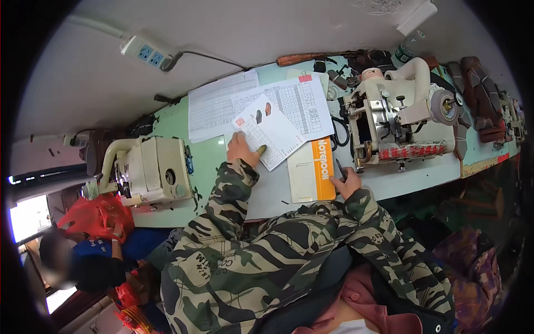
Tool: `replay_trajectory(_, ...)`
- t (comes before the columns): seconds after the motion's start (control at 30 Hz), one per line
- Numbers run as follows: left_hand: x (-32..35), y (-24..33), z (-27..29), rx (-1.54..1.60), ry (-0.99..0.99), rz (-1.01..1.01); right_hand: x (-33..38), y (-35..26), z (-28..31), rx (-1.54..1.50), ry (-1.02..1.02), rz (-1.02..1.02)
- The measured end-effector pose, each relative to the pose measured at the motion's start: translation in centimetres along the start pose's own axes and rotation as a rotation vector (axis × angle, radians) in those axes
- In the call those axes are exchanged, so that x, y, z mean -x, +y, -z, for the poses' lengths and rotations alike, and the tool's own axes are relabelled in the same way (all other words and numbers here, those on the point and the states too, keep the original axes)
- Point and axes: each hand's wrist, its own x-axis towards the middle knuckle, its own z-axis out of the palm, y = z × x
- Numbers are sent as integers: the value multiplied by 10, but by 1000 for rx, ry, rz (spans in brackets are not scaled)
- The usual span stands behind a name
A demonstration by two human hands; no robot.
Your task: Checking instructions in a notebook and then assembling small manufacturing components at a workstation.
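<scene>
Right hand (349, 186) fingers pinch a dark pen (340, 168), long axis pointing toward the counter's (217, 161) far edge, beside the orange notebook (312, 177). Left hand (243, 149) fingers press together on a printed sheet (271, 131). Sewing machines flank both ends.

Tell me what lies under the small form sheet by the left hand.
Under the small form sheet lie larger printed table sheets on the green table. The left hand touches its lower edge. The tables' covered parts stay hidden.

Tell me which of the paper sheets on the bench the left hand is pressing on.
The left hand presses the tilted sheet bearing small dark pictures, which lies atop the others. The two larger table-printed sheets lie behind it, untouched.
</scene>
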Motion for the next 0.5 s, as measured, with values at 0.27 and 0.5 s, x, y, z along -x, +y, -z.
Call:
replay_trajectory(0.27, -4, -13, -30, 70, 56, 264, -9, -1, -20, 71, 27, 134)
replay_trajectory(0.5, -14, -63, -23, 416, 259, 234, -13, -10, -8, 167, -103, 121)
